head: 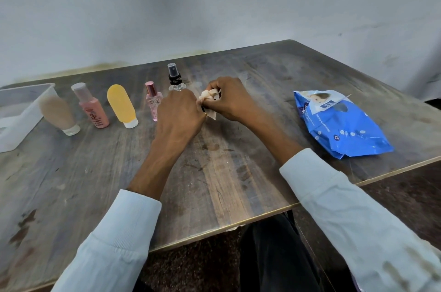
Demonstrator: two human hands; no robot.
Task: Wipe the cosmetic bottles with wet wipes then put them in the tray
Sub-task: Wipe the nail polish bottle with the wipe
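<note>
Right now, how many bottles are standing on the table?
5, in a row left of the hands: beige tube by the tray, pink bottle, yellow tube, small pink perfume, clear spray bottle. Hands may hide another.

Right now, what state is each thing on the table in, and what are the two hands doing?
Tray: open-topped, no bottle visible inside.
Beige tube: standing on its cap.
Pink bottle: upright, capped.
Yellow tube: standing on its cap.
Small pink perfume bottle: upright, capped.
Clear spray bottle: upright, partly behind the left hand.
Wet wipe: crumpled, between both hands.
Wipes pack: lying flat.
Left hand: curled; contents hidden.
Right hand: grips the wipe.
</note>
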